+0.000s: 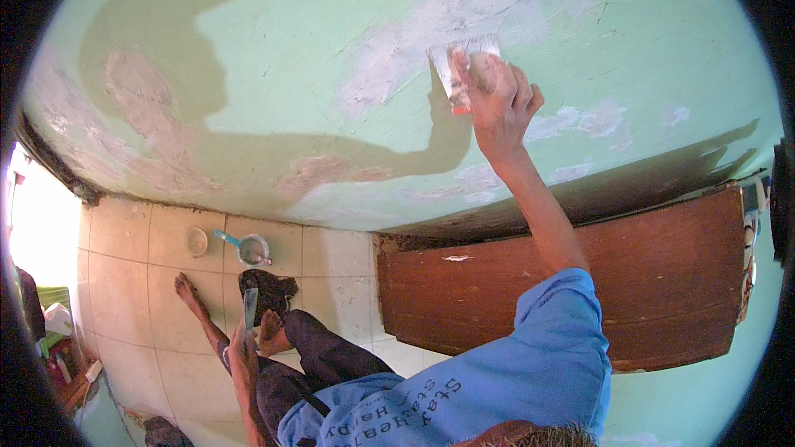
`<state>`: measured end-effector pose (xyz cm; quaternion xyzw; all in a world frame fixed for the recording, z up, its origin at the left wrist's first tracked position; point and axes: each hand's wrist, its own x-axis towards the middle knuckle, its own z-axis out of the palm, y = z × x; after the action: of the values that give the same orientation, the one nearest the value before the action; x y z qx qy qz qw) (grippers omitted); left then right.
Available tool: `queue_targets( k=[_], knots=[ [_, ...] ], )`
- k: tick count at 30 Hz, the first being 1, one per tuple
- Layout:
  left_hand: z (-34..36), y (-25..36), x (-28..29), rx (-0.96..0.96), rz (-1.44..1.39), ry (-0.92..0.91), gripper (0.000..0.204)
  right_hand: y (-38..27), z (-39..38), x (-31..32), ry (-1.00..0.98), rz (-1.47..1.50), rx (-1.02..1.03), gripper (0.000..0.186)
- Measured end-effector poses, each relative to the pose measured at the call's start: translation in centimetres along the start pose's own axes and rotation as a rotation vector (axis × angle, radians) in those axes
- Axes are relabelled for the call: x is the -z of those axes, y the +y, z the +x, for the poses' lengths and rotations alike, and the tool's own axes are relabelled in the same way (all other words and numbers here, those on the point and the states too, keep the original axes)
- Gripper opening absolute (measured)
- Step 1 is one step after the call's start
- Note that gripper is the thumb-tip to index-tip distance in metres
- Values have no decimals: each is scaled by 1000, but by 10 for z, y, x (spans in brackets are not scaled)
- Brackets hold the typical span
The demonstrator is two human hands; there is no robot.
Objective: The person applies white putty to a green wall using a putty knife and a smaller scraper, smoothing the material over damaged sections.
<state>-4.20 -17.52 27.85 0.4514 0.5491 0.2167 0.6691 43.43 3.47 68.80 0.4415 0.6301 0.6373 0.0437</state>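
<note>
My right hand (503, 108) is raised to the pale green wall, fingers closed on a flat, wide putty scraper (443, 74) smeared with white filler. The scraper's wide edge lies against the wall, at the lower border of a whitish filler patch (397, 58). Low down near my thigh, my left hand (240, 349) is closed around a putty knife (250, 306), whose narrow grey blade points up toward the wall; its handle is hidden in the hand.
A dark brown wooden furniture piece (563, 298) stands along the wall at right. On the tiled floor (116, 257) are a small round bowl (197, 242), a pot with a blue handle (252, 250) and a black cloth or bag (277, 288) by my feet. Clutter (62, 356) lies far left.
</note>
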Motion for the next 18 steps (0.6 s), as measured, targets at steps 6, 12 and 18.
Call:
queue_targets(
  k=[6,12,18],
  knots=[
    [1,-16,1,-20,-54,56,43,23,-37,26,-163,5,109,57],
    [2,-26,-2,-39,-12,52,40,42,58,28,130,75,-207,58],
    [-16,11,-6,-79,-48,27,39,-7,-8,5,-81,-42,-120,61]
  ],
)
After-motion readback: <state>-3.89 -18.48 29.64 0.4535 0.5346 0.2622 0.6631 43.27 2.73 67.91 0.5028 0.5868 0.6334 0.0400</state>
